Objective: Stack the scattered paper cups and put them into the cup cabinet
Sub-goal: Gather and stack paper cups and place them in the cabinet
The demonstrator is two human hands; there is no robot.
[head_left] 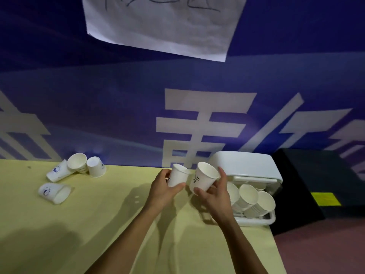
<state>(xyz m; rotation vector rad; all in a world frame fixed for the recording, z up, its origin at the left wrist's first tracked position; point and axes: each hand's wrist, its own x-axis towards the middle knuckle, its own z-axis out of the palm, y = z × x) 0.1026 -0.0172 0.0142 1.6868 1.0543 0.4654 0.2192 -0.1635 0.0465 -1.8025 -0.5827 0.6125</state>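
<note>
Forearms first: left forearm [126, 234] and right forearm [237, 240] come up from the near edge over the yellow table [98, 224], bare, converging mid-table.

Left hand [162, 186] grips the first cup [177, 176]: thumb on the near side, fingers wrapped behind, mouth tilted up and to the right. Right hand [215, 192] holds the second cup [204, 177]: fingers spread round the lower wall, mouth up, blue print on its side. Both cups are white paper and off the table. They sit just beside each other, not nested; can't tell if the walls touch.

Just right of the right hand is the cup cabinet [246, 165]: white, on the table's far right part, lid raised. Inside it, stacked cups [247, 196] lie tilted with mouths toward the camera. At least three stacks show.

Far left on the table is a bunch of three:
- side-lying cup [58, 171], blue logo up
- middle cup [78, 162], leaning on the side-lying cup with its mouth toward the camera
- third cup [96, 166], just right of the middle cup, pose hard to read

Nearer on the left, apart from the bunch, a lone cup [54, 192] lies on its side.

Behind the table is a blue banner [118, 95] with large white characters. A paper sheet [162, 24] with handwriting hangs on it, cropped at the top. Right of the table stands a black box [316, 175] with a yellow patch [325, 198], on a reddish floor [316, 252].
</note>
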